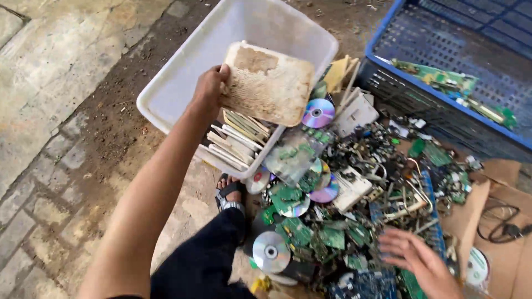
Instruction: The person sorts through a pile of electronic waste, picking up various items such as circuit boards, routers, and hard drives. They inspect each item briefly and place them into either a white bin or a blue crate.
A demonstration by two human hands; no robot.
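Note:
My left hand (209,88) grips a dirty, stained white flat panel (269,83) by its left edge and holds it over the white plastic tub (183,83). Several similar flat cream pieces (235,141) are stacked on edge in the tub's near corner. My right hand (418,263) hovers with fingers spread over a heap of green circuit boards (332,238), cables and shiny discs (318,113) on the ground. It holds nothing.
A blue plastic crate (443,99) at the upper right holds a few green boards (443,77). Cardboard (499,221) with a black cable lies at the right. My sandalled foot (230,194) stands beside the tub. Stone paving lies to the left.

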